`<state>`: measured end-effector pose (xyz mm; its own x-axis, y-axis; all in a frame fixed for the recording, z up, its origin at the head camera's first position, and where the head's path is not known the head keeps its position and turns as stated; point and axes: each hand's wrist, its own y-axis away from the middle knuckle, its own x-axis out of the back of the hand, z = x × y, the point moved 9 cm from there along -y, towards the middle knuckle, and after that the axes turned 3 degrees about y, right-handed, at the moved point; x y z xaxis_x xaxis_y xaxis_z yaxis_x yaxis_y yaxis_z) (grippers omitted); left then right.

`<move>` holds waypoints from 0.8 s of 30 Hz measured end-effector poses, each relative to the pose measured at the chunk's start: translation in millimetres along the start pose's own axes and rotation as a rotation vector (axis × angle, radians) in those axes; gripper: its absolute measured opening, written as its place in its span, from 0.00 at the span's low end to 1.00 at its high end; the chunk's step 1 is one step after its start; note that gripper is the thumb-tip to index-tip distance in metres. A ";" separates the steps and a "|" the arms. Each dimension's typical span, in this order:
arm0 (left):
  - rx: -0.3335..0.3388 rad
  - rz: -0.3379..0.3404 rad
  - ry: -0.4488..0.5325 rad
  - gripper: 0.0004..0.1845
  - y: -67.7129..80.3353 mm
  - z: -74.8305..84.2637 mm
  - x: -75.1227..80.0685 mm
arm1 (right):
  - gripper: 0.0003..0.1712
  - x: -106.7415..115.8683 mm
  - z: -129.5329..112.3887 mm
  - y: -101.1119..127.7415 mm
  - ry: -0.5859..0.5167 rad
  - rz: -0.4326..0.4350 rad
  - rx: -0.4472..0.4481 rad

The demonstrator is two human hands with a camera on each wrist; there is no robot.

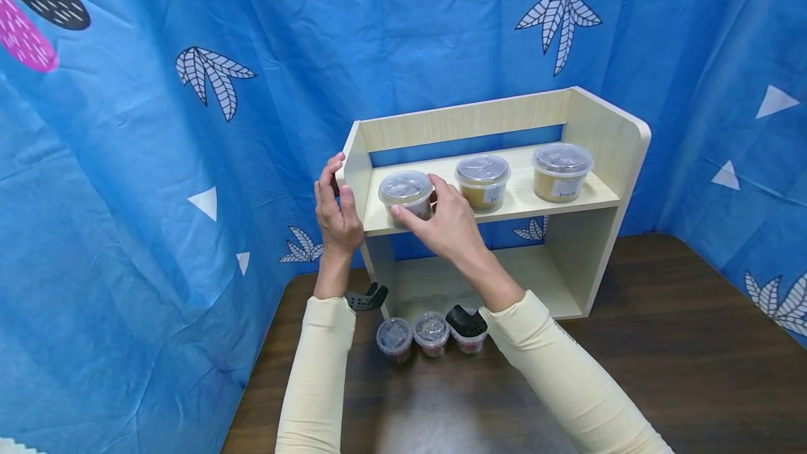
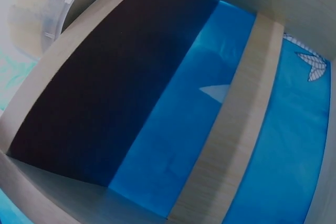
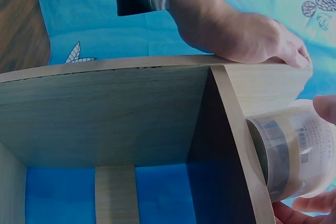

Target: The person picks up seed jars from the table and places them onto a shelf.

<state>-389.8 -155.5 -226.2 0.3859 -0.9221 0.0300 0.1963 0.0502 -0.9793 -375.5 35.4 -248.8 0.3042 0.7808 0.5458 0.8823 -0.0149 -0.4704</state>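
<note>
A light wooden shelf unit (image 1: 586,125) stands on a dark table. Its upper shelf carries three clear lidded tubs. My right hand (image 1: 417,200) grips the leftmost tub (image 1: 403,186), thumb at its front and fingers round its right side. That tub (image 3: 294,150) sits at the shelf's front left corner and appears again in the left wrist view as the tub (image 2: 44,3). My left hand (image 1: 336,191) lies flat against the outside of the shelf's left side panel, fingers pointing up; the left hand (image 3: 252,35) rests on the panel (image 3: 262,80). The middle tub (image 1: 483,181) and right tub (image 1: 561,171) hold tan contents.
Three small lidded cups (image 1: 394,337) (image 1: 431,333) (image 1: 471,343) stand on the brown table (image 1: 662,342) in front of the shelf, the right one partly hidden by a black wrist mount. The lower compartment (image 1: 529,279) is bare. A blue patterned curtain (image 1: 157,160) surrounds the table.
</note>
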 end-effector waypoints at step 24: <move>-0.008 0.010 0.002 0.24 -1.5 1.5 0.0 | 0.49 -6.1 -3.6 -8.8 0.105 0.038 0.013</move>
<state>-388.7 -155.0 -224.4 0.3858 -0.9223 0.0203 0.1857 0.0561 -0.9810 -383.8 28.6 -245.4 0.3738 0.7102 0.5966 0.8649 -0.0346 -0.5007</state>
